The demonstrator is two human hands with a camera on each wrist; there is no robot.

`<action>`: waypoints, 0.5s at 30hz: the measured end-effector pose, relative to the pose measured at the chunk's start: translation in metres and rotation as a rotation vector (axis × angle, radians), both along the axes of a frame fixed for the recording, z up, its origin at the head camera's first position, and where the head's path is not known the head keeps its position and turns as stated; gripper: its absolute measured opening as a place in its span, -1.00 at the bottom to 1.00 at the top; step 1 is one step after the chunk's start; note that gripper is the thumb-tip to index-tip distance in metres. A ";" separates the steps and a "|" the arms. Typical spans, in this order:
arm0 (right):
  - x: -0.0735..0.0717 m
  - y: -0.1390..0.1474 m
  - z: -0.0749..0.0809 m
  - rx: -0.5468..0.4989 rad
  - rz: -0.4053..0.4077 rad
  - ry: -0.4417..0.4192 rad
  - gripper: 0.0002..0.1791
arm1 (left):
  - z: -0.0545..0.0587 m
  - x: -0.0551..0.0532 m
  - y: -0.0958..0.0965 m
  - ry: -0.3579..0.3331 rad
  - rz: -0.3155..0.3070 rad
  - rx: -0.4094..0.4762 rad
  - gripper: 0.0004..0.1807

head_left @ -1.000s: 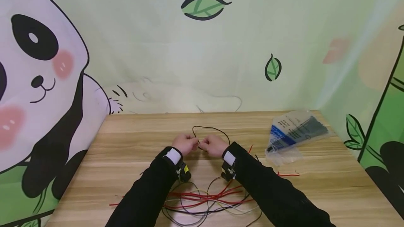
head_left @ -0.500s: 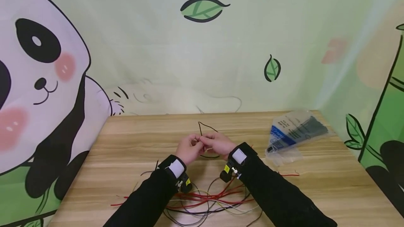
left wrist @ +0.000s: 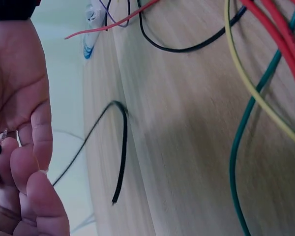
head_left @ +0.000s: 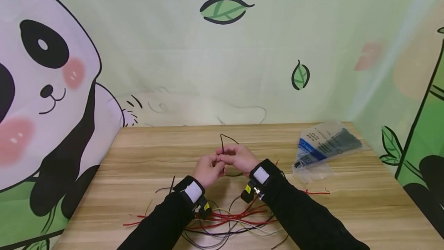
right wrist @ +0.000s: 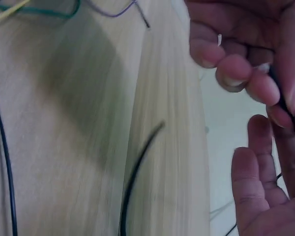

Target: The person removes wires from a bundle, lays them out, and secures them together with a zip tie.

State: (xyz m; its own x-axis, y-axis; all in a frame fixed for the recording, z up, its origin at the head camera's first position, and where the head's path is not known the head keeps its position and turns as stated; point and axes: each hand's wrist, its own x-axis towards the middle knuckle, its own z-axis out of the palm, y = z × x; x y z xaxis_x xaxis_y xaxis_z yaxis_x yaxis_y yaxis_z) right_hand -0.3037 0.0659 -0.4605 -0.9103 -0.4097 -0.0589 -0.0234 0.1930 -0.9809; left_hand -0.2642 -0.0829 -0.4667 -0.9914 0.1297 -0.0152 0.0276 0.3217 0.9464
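A thin black wire (head_left: 229,137) forms a loop beyond my two hands, which meet near the far middle of the table. My left hand (head_left: 208,169) pinches the wire with thumb and forefinger. Just above and right of it, my right hand (head_left: 240,158) pinches the same wire, fingertips close to the left ones. In the right wrist view, the dark wire (right wrist: 283,101) runs between the fingers, and a small whitish bit (right wrist: 262,68) shows there; its kind cannot be told. A free end of black wire (left wrist: 123,152) hangs bent in the left wrist view. Fingers hide the wire's meeting point.
A tangle of red, black, yellow, white and green wires (head_left: 236,219) lies nearest me, partly under the forearms. At the back right sits a clear plastic bag (head_left: 324,147) with a blue label and dark contents. A printed cloth wall (head_left: 173,49) rises behind the table (head_left: 156,142).
Both hands shifted slightly right, and the wire loop turned and narrowed. Over the last half second the left hand dropped a little toward me; both hands stay on the wire.
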 end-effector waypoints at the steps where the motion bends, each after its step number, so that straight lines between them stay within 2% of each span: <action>1: 0.001 -0.001 0.000 0.018 -0.007 0.021 -0.67 | 0.001 0.001 -0.001 0.003 0.003 -0.013 -0.82; 8: 0.004 -0.007 0.003 0.075 -0.109 0.097 -0.77 | 0.006 0.004 -0.006 -0.018 0.002 -0.046 -0.75; 12: 0.005 -0.009 0.002 0.113 -0.187 0.138 -0.80 | 0.009 0.008 -0.008 -0.036 -0.004 -0.029 -0.78; 15: 0.005 -0.010 0.000 0.147 -0.216 0.199 -0.82 | 0.008 0.010 -0.009 -0.024 -0.009 -0.029 -0.78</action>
State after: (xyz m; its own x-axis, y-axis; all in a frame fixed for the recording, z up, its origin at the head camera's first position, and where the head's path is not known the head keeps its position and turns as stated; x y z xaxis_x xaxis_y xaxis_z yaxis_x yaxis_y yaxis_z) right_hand -0.2991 0.0563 -0.4602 -0.9749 -0.2058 0.0849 -0.1549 0.3533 -0.9226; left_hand -0.2542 -0.0915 -0.4582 -0.9895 0.1380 -0.0427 0.0082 0.3484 0.9373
